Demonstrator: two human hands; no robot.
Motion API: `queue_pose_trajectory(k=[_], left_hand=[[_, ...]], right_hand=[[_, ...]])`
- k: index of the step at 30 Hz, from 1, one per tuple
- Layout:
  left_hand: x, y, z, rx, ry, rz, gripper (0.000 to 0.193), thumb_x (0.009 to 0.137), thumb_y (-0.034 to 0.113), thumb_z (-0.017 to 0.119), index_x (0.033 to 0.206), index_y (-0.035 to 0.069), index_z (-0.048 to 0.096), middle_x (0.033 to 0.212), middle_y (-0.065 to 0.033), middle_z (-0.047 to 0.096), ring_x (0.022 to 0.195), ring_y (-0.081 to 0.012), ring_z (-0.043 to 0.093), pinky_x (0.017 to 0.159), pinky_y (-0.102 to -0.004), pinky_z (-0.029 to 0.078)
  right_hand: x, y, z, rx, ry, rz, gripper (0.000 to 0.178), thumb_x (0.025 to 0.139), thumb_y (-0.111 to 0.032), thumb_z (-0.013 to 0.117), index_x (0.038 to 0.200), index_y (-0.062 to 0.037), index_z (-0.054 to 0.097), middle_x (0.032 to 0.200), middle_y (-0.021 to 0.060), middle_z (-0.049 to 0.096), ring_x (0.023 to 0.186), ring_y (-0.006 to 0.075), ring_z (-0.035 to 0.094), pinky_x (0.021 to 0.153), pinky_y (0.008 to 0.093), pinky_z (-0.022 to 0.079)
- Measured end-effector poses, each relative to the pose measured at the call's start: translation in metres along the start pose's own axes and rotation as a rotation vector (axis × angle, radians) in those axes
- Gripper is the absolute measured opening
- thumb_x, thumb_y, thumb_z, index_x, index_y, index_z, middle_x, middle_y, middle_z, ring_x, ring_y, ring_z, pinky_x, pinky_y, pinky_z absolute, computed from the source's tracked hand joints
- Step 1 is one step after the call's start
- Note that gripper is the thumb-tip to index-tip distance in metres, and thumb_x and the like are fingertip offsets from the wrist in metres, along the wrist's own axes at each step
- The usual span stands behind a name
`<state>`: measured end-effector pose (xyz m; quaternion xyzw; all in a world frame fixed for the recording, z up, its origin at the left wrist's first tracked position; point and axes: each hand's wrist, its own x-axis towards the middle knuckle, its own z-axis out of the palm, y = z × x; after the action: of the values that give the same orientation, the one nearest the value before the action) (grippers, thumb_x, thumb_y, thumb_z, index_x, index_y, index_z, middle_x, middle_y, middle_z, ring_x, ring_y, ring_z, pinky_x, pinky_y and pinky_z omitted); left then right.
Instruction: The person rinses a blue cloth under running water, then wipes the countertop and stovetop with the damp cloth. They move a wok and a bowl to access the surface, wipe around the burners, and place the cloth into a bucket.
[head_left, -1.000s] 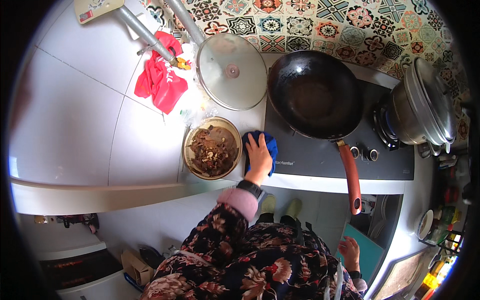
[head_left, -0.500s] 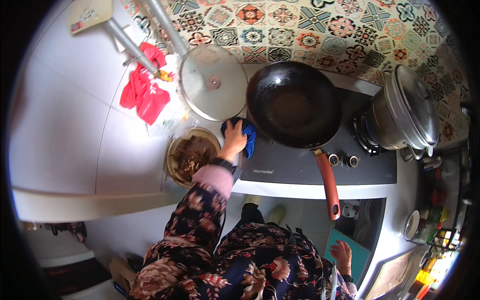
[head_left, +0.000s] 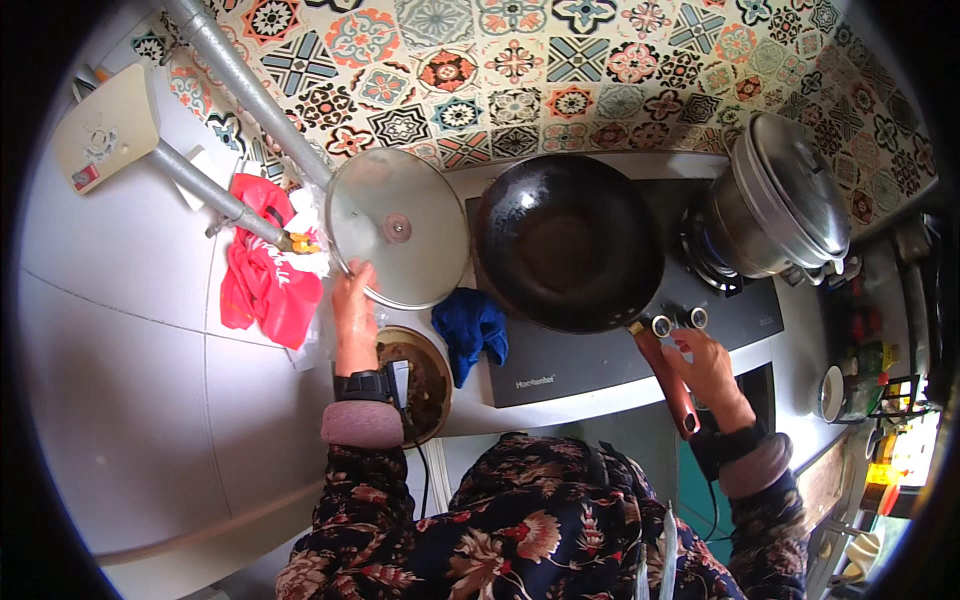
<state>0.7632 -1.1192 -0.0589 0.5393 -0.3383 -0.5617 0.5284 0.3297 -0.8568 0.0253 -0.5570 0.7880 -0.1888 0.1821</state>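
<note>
A round glass lid (head_left: pixel 430 240) with a metal rim leans against the tiled wall, left of the wok. My left hand (head_left: pixel 355 322) is closed at its lower left rim, thumb and fingers at the edge. Below that wrist, partly hidden by it, stands a bowl (head_left: pixel 440 405) of dark brown food. A crumpled blue cloth (head_left: pixel 468 330) lies between the bowl and the hob. The dark wok (head_left: pixel 570 240) sits on the hob, bare inside. Over its reddish handle (head_left: pixel 668 385), close to the hob knobs (head_left: pixel 697 318), my right hand (head_left: pixel 708 368) hovers with fingers loosely bent and apart.
A lidded steel steamer pot (head_left: pixel 775 205) stands on the right burner of the black hob (head_left: pixel 560 375). Red plastic bags (head_left: pixel 268 285) lie on the left counter under a metal pipe (head_left: pixel 255 95). A white bowl (head_left: pixel 831 393) and bottles stand at the far right.
My left hand has let go of the blue cloth and moved to the lid's rim. My right hand has risen from beside my body to the wok handle. The view has turned slightly.
</note>
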Motion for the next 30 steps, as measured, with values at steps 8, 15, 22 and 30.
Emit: queue_pose_trajectory(k=[8,15,22,30], left_hand=[[0.011,-0.060,-0.027,-0.516,-0.177,-0.168,0.039,0.095,0.033,0.050,0.119,0.002,0.052,0.131,-0.0208,0.048,0.121,-0.0349,0.046,0.102,-0.0465,0.039],[0.093,-0.080,-0.005,-0.637,-0.374,-0.405,0.044,0.096,0.039,0.049,0.127,0.007,0.049,0.128,-0.0168,0.052,0.117,-0.0303,0.049,0.101,-0.0405,0.040],[0.138,-0.092,0.005,-0.636,-0.701,-0.385,0.041,0.093,0.042,0.055,0.123,0.014,0.055,0.117,-0.0045,0.060,0.091,-0.0133,0.058,0.075,-0.0252,0.050],[0.100,-0.080,0.023,0.255,-0.442,0.257,0.028,0.096,0.024,0.051,0.119,0.008,0.053,0.112,-0.0044,0.057,0.100,-0.0143,0.054,0.085,-0.0308,0.045]], right_hand=[[0.045,-0.021,0.022,0.229,-0.411,0.148,0.039,0.077,-0.024,0.071,0.102,0.0032,0.058,0.078,0.0123,0.065,0.075,0.0210,0.067,0.067,0.0327,0.054],[0.049,-0.022,0.045,0.444,-0.333,0.416,0.030,0.070,-0.013,0.072,0.089,0.0044,0.056,0.069,0.0094,0.059,0.053,0.0174,0.061,0.046,0.0278,0.049],[0.033,-0.019,0.063,0.182,-0.166,0.416,0.027,0.067,-0.018,0.065,0.089,-0.0041,0.059,0.077,0.0142,0.064,0.078,0.0324,0.063,0.071,0.0389,0.049],[-0.049,-0.009,0.020,0.140,-0.149,0.522,0.032,0.067,-0.014,0.067,0.096,-0.0031,0.060,0.077,0.0119,0.066,0.074,0.0264,0.066,0.070,0.0345,0.052]])
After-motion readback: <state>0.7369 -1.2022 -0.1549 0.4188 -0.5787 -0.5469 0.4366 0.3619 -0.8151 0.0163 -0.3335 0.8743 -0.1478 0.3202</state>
